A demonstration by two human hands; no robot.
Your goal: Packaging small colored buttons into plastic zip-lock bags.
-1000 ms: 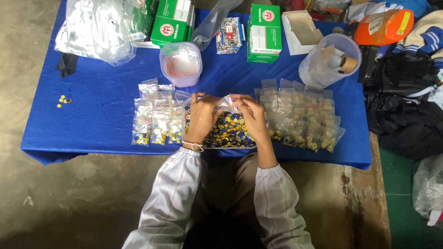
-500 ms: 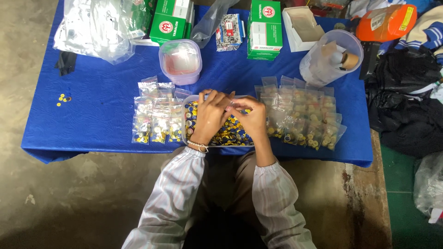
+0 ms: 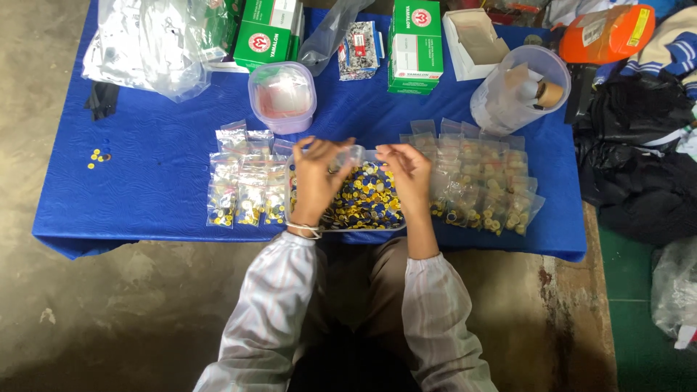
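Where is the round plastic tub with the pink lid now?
In the head view, the round tub stands on the blue table, beyond the left hand, between the green boxes and the small filled bags.

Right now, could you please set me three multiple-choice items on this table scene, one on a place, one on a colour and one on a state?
1. Where do the filled small bags lie that are nearest the left hand?
A. left of the tray
B. on the floor
C. inside the tall jar

2. What colour is the table cloth?
A. red
B. blue
C. white

3. What do both hands hold over the tray?
A. a green box
B. nothing
C. a small clear bag

Answers: 1 A, they sit in rows beside the tray's left edge. 2 B, the cloth is blue throughout. 3 C, the right hand and the left pinch it between them.
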